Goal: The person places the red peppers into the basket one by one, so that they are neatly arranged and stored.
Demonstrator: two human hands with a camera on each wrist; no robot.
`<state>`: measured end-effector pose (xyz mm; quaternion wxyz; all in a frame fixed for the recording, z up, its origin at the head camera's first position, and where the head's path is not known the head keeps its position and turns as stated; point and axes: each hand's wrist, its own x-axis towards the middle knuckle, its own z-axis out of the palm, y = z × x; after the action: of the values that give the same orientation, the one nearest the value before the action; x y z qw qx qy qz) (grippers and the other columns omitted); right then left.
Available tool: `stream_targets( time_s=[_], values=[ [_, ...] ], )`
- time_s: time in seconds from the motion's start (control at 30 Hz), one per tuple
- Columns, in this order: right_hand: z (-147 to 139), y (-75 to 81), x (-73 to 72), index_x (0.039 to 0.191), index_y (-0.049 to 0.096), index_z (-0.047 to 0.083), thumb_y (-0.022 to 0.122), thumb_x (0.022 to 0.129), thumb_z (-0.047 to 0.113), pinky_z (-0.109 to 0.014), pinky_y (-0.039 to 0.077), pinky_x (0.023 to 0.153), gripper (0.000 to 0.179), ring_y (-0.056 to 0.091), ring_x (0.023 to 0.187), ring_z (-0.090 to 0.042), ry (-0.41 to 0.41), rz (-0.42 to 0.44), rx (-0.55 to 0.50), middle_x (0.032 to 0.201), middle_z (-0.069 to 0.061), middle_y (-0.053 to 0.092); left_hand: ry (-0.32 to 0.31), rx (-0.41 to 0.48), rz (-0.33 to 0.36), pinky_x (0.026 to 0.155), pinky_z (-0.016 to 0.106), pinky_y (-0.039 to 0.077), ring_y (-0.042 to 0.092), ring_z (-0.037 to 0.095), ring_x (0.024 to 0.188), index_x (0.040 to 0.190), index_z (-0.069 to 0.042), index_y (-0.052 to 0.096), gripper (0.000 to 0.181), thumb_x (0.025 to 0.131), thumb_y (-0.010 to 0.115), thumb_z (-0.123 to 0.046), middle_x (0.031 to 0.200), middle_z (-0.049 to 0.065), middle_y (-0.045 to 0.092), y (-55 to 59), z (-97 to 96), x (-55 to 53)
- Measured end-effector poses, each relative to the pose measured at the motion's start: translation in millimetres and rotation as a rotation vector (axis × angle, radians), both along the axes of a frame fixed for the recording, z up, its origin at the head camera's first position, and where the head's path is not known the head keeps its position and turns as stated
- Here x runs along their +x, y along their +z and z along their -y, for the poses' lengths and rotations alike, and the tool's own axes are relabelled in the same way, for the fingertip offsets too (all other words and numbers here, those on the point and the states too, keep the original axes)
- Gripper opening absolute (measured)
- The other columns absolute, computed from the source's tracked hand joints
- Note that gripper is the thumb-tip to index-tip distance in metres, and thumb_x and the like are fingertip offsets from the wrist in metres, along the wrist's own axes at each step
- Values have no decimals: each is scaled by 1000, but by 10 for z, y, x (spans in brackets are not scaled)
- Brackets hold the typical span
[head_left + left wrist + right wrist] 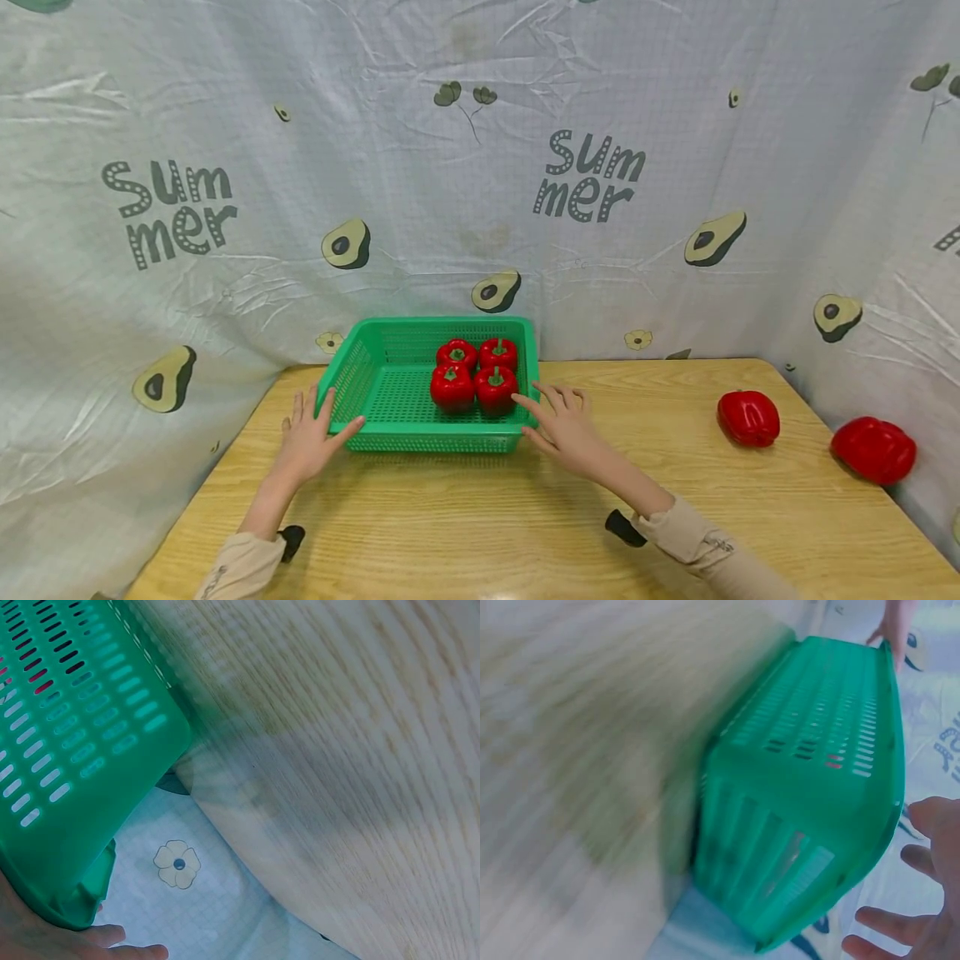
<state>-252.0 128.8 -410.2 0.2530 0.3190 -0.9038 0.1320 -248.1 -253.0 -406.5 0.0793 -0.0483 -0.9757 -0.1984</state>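
Observation:
A green plastic basket (431, 442) stands on the wooden table, with several red bell peppers (495, 392) grouped in its right half. At its front left corner is my left hand (306, 446), fingers straight and spread along the rim, thumb reaching over the front edge. In the left wrist view, the left hand's fingers (135, 952) extend straight beyond the rim. My right hand (573, 433) is beside the front right corner, fingers spread. The right wrist view shows a gap between the right hand (930, 892) and the basket's side (757, 862).
Two more red bell peppers lie apart on the right: one pepper (748, 418) on the tabletop, another pepper (873, 450) at the right edge by the cloth. A printed cloth (450, 208) hangs behind the table and along both sides. The wooden table (450, 525) extends in front of the basket.

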Motion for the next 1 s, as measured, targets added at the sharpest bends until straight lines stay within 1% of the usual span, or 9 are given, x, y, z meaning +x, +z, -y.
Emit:
stream_targets(
  time_s=[0.1, 0.23, 0.37, 0.5, 0.57, 0.63, 0.77, 0.83, 1.0],
  values=[
    [-151, -39, 52, 127, 52, 20, 65, 82, 25, -55, 29, 85, 47, 46, 109, -37, -3, -73, -9, 127, -18, 48, 2, -5, -5, 94, 74, 8, -4, 53, 132, 142, 5, 15, 87, 87, 42, -57, 146, 33, 1, 2, 8, -4],
    [-408, -89, 91, 125, 53, 18, 64, 81, 26, -54, 29, 83, 45, 46, 107, -35, -21, -164, -1, 125, -17, 48, 1, -4, -4, 94, 74, 8, -5, 53, 132, 142, 5, 15, 87, 87, 42, -57, 146, 33, 1, 11, 8, -4],
    [-743, -109, 111, 124, 52, 16, 47, 92, 39, -56, 28, 82, 40, 45, 104, -36, -30, -206, 6, 125, -18, 48, -1, -1, 2, 94, 74, 7, -6, 53, 132, 142, 5, 15, 88, 87, 42, -58, 146, 33, 0, 12, 17, 1],
    [-1112, -101, 95, 122, 53, 12, 31, 95, 48, -58, 29, 79, 50, 45, 102, -39, -56, -220, 3, 121, -21, 49, 3, -4, 2, 94, 74, 7, -5, 53, 132, 142, 5, 14, 88, 87, 42, -57, 146, 33, 0, 7, 36, 13],
    [-1307, -95, 90, 123, 52, 11, 34, 94, 47, -58, 31, 78, 49, 45, 102, -41, -93, -219, 17, 120, -22, 49, 3, -3, 1, 94, 74, 7, -5, 53, 132, 142, 5, 14, 88, 87, 42, -57, 146, 33, 0, 5, 41, 15],
    [-1492, -90, 96, 123, 51, 10, 50, 90, 39, -58, 32, 77, 44, 45, 102, -41, -141, -202, 28, 121, -22, 49, 2, -4, 5, 94, 74, 8, -5, 53, 132, 142, 5, 14, 88, 87, 41, -58, 146, 33, 0, 2, 42, 15],
    [-1815, -110, 118, 124, 48, 8, 70, 73, 17, -55, 32, 73, 57, 42, 102, -40, -238, -151, 42, 121, -23, 46, -1, -5, 15, 94, 74, 7, -6, 52, 132, 143, 5, 13, 88, 87, 41, -58, 146, 33, -1, -7, 39, 11],
    [-1946, -130, 120, 122, 47, 5, 71, 70, 12, -56, 31, 73, 58, 41, 102, -41, -281, -128, 28, 121, -24, 45, -2, -6, 16, 94, 74, 7, -6, 52, 132, 143, 5, 13, 88, 87, 41, -58, 146, 33, -1, -8, 35, 6],
    [-2218, -195, 72, 118, 46, -1, 66, 75, 11, -61, 28, 76, 50, 39, 101, -45, -400, -82, -3, 119, -26, 43, -6, -7, 12, 94, 74, 7, -5, 52, 132, 143, 5, 14, 88, 87, 40, -58, 146, 32, -1, -6, 18, -12]
  ],
)
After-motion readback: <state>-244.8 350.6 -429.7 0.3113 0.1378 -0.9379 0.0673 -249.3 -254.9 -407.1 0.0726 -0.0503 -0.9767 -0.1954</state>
